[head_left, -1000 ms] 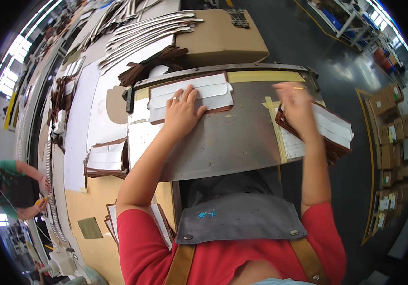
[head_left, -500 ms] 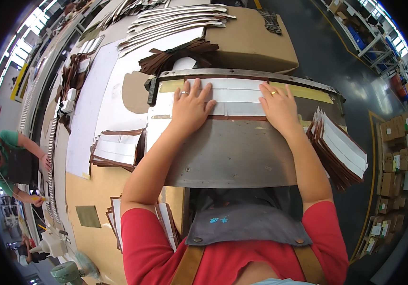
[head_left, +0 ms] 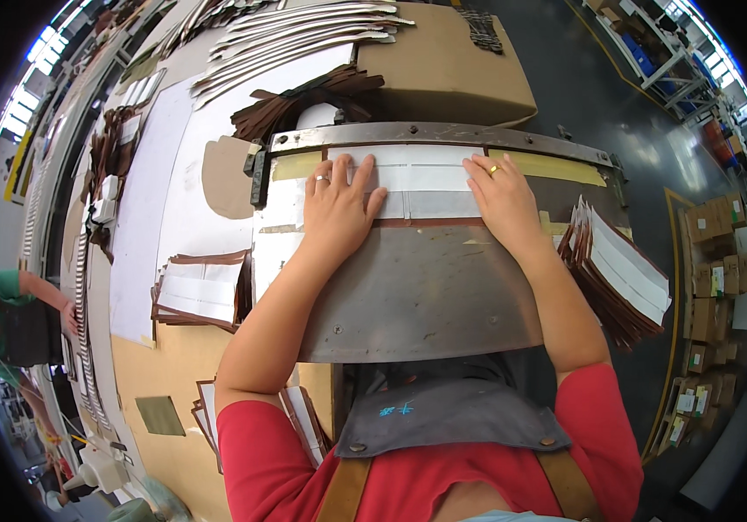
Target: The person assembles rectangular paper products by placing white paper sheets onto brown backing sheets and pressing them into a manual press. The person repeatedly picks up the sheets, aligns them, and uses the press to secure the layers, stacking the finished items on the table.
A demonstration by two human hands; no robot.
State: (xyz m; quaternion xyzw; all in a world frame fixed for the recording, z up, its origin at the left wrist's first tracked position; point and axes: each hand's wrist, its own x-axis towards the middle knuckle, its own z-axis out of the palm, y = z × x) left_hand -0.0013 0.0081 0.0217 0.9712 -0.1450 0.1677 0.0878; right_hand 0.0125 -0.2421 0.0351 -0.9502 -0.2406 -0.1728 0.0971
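A white panel with brown edging [head_left: 430,204] lies flat on a grey metal plate [head_left: 417,287], its far edge against a long metal bar [head_left: 443,133]. A crosswise line and a short upright line mark its white face. My left hand [head_left: 338,204] rests palm down on the panel's left part, fingers stretched toward the bar. On the right end lies my right hand [head_left: 504,196], fingers also extended and slightly apart. Neither hand grasps anything. Yellow tape strips [head_left: 556,169] run along the plate beside the panel.
Stacks of similar brown-edged white panels stand at the right [head_left: 621,270] and at the left [head_left: 204,287]. Behind the bar are a cardboard box [head_left: 452,61], a bundle of brown strips [head_left: 308,100] and long white strips [head_left: 295,43]. Another person [head_left: 21,313] works far left.
The whole view has shifted slightly. The brown strip along the panel's far edge shows less, and a short upright line now shows mid-panel. Both hands stay flat on it.
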